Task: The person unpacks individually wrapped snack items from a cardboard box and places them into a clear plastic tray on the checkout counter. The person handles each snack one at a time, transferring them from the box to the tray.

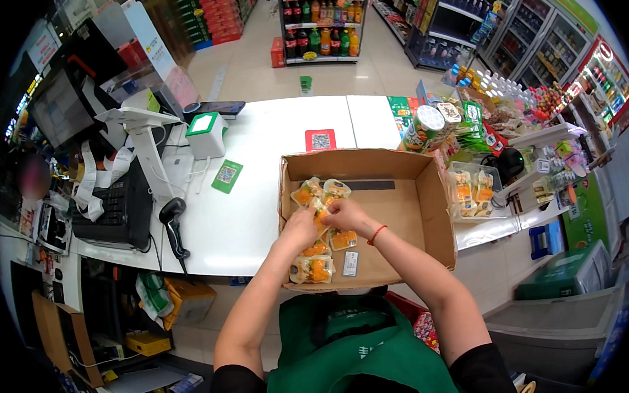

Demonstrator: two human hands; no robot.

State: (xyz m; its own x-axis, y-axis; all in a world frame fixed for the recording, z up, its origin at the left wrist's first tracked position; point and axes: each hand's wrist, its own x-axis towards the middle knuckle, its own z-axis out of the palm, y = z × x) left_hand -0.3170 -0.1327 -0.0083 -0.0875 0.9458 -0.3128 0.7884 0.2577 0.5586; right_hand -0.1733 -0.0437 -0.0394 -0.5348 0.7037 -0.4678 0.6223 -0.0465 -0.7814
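Note:
An open cardboard box [395, 213] stands on the white counter in front of me. Several clear plastic food packets with orange labels lie along its left side, one packet [312, 270] in the near left corner. My left hand [301, 226] and my right hand [347, 215] meet over the pile, fingertips pinching one packet [321, 215] between them. The fingers partly cover that packet. A small white label card [350, 264] lies on the box floor near the front. Around my right wrist is a red cord bracelet [377, 235].
A black barcode scanner [174, 230], a green code card [227, 176] and a white-and-green device [206, 135] are left of the box. Close on its right stand a clear tub [475, 190] of similar packets and a green-labelled canister [423, 128]. A red code card [320, 140] lies behind it.

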